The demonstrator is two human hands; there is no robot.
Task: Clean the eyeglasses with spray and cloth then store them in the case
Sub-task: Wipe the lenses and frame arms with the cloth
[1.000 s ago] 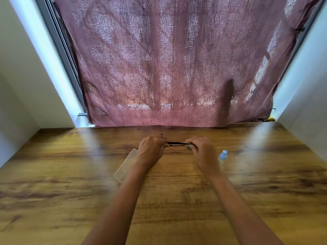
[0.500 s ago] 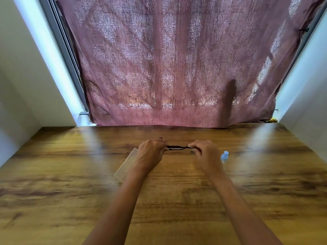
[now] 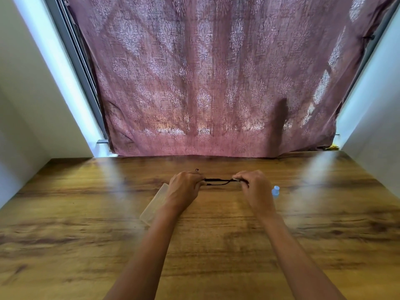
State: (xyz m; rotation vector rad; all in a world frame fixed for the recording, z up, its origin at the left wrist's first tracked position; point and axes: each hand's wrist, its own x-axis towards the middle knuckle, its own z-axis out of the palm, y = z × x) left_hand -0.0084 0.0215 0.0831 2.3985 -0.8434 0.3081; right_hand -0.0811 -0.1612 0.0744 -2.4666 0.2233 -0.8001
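Observation:
Dark-framed eyeglasses (image 3: 218, 181) are held level above the wooden table (image 3: 86, 245), seen edge-on. My left hand (image 3: 186, 189) grips their left end and my right hand (image 3: 255, 187) grips their right end. A pale translucent case (image 3: 154, 204) lies on the table under my left wrist, partly hidden by it. The light-blue cap of a small spray bottle (image 3: 275, 190) shows just right of my right hand; the rest of the bottle is hidden. No cloth can be made out, apart from a pale bit at my right fingertips.
A maroon patterned curtain (image 3: 205, 83) hangs along the table's far edge. White walls (image 3: 28, 105) close in on both sides. The table surface stretches toward me between and beside my forearms.
My right hand has shifted slightly to the right along the frame, showing more of the glasses between my hands. The view has tilted a little.

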